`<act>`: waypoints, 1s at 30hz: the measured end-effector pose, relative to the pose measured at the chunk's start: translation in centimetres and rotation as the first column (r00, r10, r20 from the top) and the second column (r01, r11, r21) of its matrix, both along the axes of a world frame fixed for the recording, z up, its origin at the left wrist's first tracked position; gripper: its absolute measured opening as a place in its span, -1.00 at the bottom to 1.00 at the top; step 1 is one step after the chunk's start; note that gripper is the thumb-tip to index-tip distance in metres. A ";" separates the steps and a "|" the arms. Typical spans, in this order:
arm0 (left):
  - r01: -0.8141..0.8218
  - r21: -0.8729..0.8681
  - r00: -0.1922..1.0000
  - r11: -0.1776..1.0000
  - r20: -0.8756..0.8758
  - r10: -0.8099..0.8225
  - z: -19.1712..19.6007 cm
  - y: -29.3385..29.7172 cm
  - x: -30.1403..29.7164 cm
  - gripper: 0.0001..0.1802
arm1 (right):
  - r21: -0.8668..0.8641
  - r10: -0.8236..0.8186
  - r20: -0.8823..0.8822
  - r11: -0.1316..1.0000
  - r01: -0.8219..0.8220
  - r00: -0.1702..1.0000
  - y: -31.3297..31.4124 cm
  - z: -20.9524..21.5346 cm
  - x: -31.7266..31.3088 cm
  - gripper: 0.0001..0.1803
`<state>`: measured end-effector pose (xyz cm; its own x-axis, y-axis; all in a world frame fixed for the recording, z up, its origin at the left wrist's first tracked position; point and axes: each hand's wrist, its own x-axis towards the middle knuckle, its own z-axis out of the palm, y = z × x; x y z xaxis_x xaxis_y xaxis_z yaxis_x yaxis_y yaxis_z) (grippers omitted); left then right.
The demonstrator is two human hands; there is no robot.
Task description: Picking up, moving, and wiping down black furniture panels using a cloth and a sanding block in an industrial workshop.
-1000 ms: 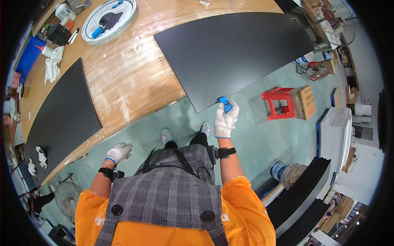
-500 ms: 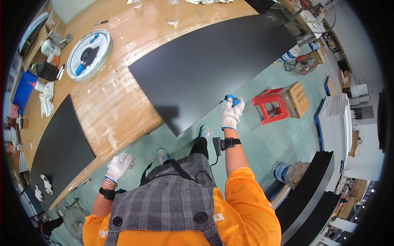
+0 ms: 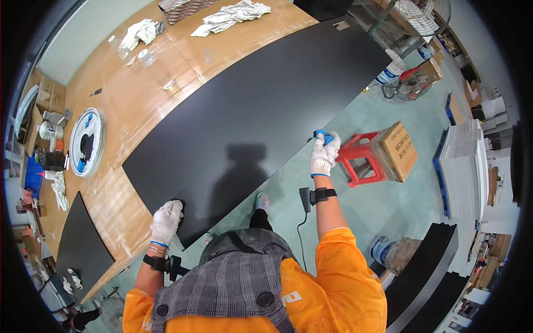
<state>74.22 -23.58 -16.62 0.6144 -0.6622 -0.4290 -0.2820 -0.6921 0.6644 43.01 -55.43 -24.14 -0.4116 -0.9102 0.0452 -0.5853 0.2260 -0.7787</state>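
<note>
A large black curved panel [image 3: 255, 105] lies on the wooden table and reaches past its near edge. My left hand [image 3: 166, 223], in a white knit glove, is at the panel's near left corner with its fingers curled against the edge; the fingertips are partly hidden. At the panel's near long edge, farther right, my right hand [image 3: 323, 155], also gloved, is closed around a small blue block [image 3: 324, 136]. The block touches or nearly touches that edge; its underside is hidden.
A smaller black panel [image 3: 82, 244] lies on the table's left. Beyond it stand a round white lid [image 3: 95, 125] with dark paste, bottles [image 3: 51, 131] and white cloths [image 3: 230, 16]. To my right are a red stool [image 3: 360, 161], a carton [image 3: 395, 150], a fan [image 3: 412, 84] and stacked sheets [image 3: 463, 166].
My left hand has moved from beside the table onto the panel's left corner. My right hand, still holding the blue block, sits farther along the near edge. The whole view has shifted.
</note>
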 end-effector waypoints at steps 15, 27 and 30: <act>-0.325 0.162 0.928 0.932 -0.135 0.347 -1.8 -2.9 -0.2 -0.64 | 0.042 -0.046 -0.134 0.998 0.052 0.990 -16.9 2.1 -8.9 -0.47; -0.268 0.034 0.829 0.963 -0.501 0.249 -0.2 -2.8 2.7 -0.57 | 0.082 0.538 0.157 0.829 -0.554 0.828 -10.9 12.9 3.5 -0.58; -0.231 0.005 0.768 0.973 -0.612 0.185 -0.8 -1.6 4.3 -0.54 | -0.043 0.838 0.089 0.544 -0.838 0.539 -5.8 12.3 10.6 -0.63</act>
<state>78.54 -25.16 -17.39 0.3689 -0.5894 -0.7187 0.3396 -0.6342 0.6945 53.63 -61.21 -11.80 0.5373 -0.8420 0.0478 -0.4388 -0.3275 -0.8368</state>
